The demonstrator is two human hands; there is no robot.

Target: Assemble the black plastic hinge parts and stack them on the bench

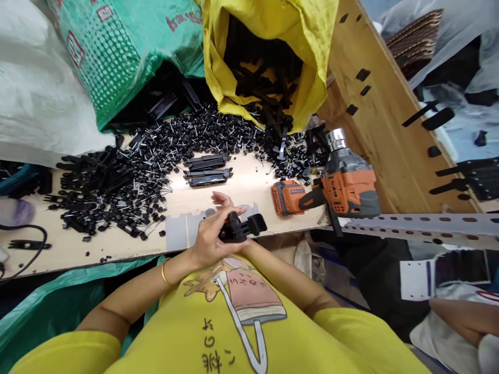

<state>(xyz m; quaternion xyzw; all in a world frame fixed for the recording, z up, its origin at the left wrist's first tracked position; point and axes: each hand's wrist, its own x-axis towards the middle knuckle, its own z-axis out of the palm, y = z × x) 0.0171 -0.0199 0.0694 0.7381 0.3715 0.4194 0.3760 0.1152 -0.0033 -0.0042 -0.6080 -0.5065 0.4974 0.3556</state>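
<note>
In front of my yellow shirt, my left hand (207, 240), with a gold bangle at the wrist, is closed around a black plastic bracket-like part (236, 230). The part has slotted prongs and a flat rounded pad sticking out to the right. My right hand (245, 246) comes in from the right and meets the left at this part; its fingers are mostly hidden behind it. Just beyond the hands, several folded black plastic assemblies (208, 177) lie side by side on the wooden bench (249, 179).
Small black parts with metal pins (218, 130) are heaped across the bench. An orange cordless impact wrench (349, 184) lies at the right. Behind stand a yellow sack (218, 57) of black parts and a green sack (117, 62). A wooden board (393, 119) borders the right.
</note>
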